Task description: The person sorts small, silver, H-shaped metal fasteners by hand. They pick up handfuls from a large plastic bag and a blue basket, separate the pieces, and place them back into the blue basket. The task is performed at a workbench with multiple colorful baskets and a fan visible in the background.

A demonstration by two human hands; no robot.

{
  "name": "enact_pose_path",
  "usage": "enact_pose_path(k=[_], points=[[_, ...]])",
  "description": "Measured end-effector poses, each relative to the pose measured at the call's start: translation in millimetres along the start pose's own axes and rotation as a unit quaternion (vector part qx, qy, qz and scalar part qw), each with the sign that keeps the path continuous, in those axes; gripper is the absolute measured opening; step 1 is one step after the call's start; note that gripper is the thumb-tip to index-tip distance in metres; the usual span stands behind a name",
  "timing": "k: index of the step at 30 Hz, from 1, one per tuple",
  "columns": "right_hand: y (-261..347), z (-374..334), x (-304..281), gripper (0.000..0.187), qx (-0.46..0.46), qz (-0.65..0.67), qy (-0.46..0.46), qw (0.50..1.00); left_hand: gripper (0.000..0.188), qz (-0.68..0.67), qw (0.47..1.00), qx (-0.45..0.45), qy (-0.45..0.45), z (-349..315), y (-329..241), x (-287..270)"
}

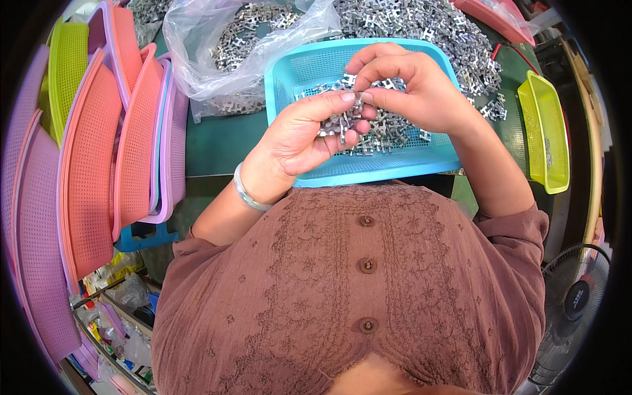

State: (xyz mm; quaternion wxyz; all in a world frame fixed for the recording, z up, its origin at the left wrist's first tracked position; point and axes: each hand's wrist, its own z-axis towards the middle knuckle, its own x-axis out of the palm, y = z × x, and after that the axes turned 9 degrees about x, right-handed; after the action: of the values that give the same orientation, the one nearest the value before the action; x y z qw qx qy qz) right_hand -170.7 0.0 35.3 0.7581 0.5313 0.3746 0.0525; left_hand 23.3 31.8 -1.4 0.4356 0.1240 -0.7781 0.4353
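Note:
Over a blue perforated basket [375, 172], my two hands meet near its middle. My left hand [306, 128] is curled round several small metal parts [339, 125], thumb on top. Thumb and fingers of my right hand [411, 85] pinch beside the left thumb tip, at a small metal part [357, 100] mostly covered by the fingers. Below them, more small silvery H-shaped metal parts [388, 135] lie loose in the basket.
A heap of the same metal parts [421, 33] covers the table's far side. Beside it lies a clear plastic bag [191, 59] with more. Stacked pink and purple baskets [85, 171] stand at left. A yellow-green basket [536, 128] and a fan [573, 309] are at right.

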Motion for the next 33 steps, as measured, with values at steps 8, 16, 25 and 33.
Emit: enact_pose_path(k=[8, 16, 25, 33], points=[[3, -6, -8, 0.014, -0.219, -0.286, -0.128, 0.924, 0.036, -0.140, 0.990, 0.007, 0.008, 2, -3, -5], [3, -23, -9, 0.017, -0.252, -0.346, -0.132, 0.894, 0.038, -0.123, 0.992, 0.024, 0.021, 1, -3, -3], [-2, -18, -8, 0.019, -0.183, -0.304, -0.131, 0.926, 0.040, -0.144, 0.989, 0.041, -0.012, 3, -3, 0], [8, -7, 19, 0.009, -0.108, -0.189, -0.100, 0.971, 0.030, -0.152, 0.987, 0.040, 0.009, 5, -1, -5]])
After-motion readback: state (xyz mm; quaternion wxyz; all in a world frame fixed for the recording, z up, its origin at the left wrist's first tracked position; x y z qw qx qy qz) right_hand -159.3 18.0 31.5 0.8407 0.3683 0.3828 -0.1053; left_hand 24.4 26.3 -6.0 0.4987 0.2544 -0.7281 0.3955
